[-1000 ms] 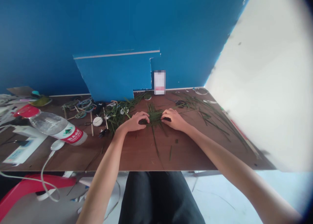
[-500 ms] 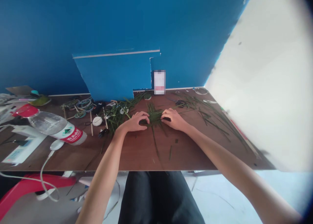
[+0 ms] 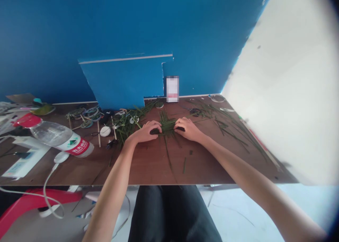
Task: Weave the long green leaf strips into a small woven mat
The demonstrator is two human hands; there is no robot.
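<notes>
Between my hands on the brown table lies a small woven piece of green grass blades, with loose ends poking out at the far side and one long strip trailing toward the near edge. My left hand has its curled fingers on the left side of the weave. On the right side my right hand pinches the edge between thumb and fingers. Fingertips partly hide both edges of the piece. Cut bits of grass are scattered nearer to me.
Loose grass blades pile up left of the weave, and more strips spread out right. A plastic water bottle lies tilted at left beside a white power strip. A phone-like upright device leans against the blue wall.
Almost nothing differs. Both hands keep their places on the weave, with only slight finger movement, and the view has shifted very slightly.
</notes>
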